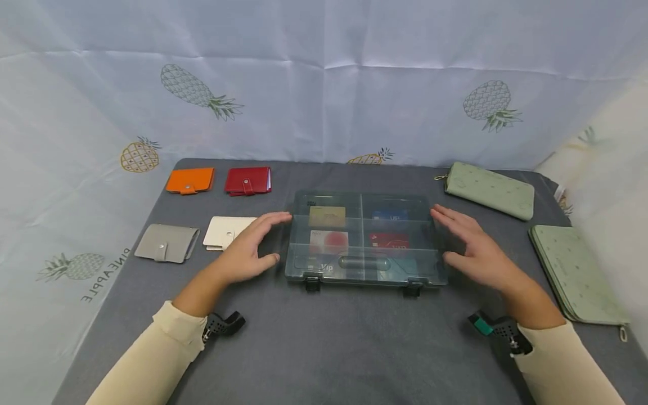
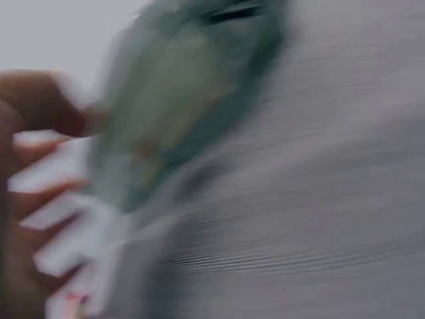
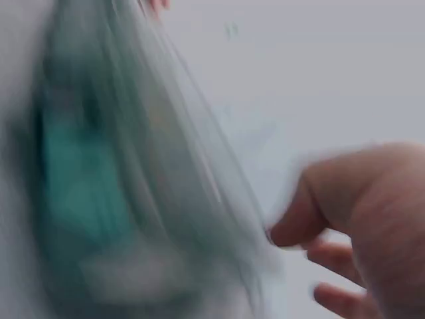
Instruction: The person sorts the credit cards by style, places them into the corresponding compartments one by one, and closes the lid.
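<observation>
A translucent grey-green plastic box lies flat on the dark grey table, its lid down and its two black latches facing me. Cards show through the lid in separate compartments, among them a gold card and a red card. My left hand is beside the box's left end, fingers extended and thumb apart. On the other end, my right hand is held the same way. Whether the fingertips touch the box I cannot tell. Both wrist views are blurred, showing the box near the fingers.
Left of the box lie an orange card holder, a red one, a grey one and a white one, partly behind my left hand. Two light green zip wallets, one at the back and one nearer, lie right.
</observation>
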The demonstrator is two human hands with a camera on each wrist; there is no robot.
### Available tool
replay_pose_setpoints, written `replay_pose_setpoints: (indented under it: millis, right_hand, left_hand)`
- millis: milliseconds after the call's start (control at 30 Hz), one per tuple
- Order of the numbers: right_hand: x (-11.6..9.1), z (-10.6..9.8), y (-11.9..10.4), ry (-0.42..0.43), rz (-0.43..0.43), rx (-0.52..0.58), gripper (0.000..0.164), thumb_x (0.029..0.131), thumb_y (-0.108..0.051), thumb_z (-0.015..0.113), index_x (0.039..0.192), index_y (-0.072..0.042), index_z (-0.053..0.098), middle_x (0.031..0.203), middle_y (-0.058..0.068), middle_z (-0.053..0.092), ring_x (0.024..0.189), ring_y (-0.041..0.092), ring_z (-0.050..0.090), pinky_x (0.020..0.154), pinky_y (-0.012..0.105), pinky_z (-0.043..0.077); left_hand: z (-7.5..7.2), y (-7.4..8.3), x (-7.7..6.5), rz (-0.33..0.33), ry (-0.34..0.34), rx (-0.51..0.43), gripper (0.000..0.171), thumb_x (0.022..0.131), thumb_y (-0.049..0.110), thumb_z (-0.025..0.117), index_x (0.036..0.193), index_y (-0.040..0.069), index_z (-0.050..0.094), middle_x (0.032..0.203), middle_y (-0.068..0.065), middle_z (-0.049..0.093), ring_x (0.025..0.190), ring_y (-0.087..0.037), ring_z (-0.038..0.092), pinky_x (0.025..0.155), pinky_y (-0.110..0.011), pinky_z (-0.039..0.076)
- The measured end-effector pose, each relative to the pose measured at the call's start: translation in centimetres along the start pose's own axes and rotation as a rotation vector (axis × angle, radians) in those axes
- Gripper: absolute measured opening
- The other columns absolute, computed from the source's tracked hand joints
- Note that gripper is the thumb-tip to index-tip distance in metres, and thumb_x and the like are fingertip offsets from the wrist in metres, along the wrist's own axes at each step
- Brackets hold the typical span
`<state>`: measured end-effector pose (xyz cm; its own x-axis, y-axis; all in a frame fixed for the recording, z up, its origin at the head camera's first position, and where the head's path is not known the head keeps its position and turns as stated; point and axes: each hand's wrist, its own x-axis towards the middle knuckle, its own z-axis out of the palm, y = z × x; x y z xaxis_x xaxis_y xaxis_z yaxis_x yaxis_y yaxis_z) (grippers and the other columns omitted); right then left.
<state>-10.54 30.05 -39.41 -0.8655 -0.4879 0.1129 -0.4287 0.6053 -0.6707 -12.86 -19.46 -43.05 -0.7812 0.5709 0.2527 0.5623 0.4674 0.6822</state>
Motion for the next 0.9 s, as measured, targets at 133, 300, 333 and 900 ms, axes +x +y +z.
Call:
replay_pose_setpoints:
  millis: [133,300,333,900]
  right_hand:
    - [1.1,3.6,-4.7,0.153,-0.158,-0.099,0.062,0.09,0.001,0.077,0.15,-0.009,0.061,0.154,0.012,0.056,0.14,0.04,0.046,0.103,0.065,0.038]
    - [3.7,10.3,-9.3,0.085,-0.307,-0.322,0.067,0.09,-0.035,0.088,0.148,-0.012,0.064,0.152,0.01,0.058,0.139,0.034,0.052,0.109,0.063,0.042]
    - [4.2,11.6,-9.9,0.062,-0.315,-0.4,0.075,0.089,-0.043,0.088,0.152,-0.013,0.06,0.156,0.011,0.055,0.143,0.035,0.05,0.112,0.064,0.04]
    - [6.4,15.3,-12.4,0.123,-0.234,-0.493,0.053,0.105,-0.045,0.068,0.148,-0.014,0.067,0.157,0.011,0.056,0.146,0.03,0.052,0.12,0.051,0.038]
  left_hand:
    - [2.1,1.3,-1.7,0.219,0.116,0.054,0.053,0.083,0.012,0.07,0.136,0.014,0.069,0.141,-0.008,0.062,0.133,-0.03,0.054,0.108,-0.054,0.041]
    - [3.3,2.6,-2.2,0.36,0.061,0.207,0.047,0.087,0.032,0.086,0.13,0.019,0.075,0.134,-0.004,0.063,0.128,-0.029,0.055,0.108,-0.051,0.043]
    - [3.4,2.7,-2.2,0.358,0.048,0.227,0.049,0.085,0.032,0.09,0.129,0.018,0.076,0.134,-0.005,0.062,0.129,-0.029,0.054,0.109,-0.051,0.043]
    - [4.6,5.9,-0.3,0.155,0.082,0.293,0.016,0.09,0.02,0.086,0.101,0.018,0.074,0.108,0.0,0.067,0.114,-0.027,0.057,0.11,-0.056,0.042]
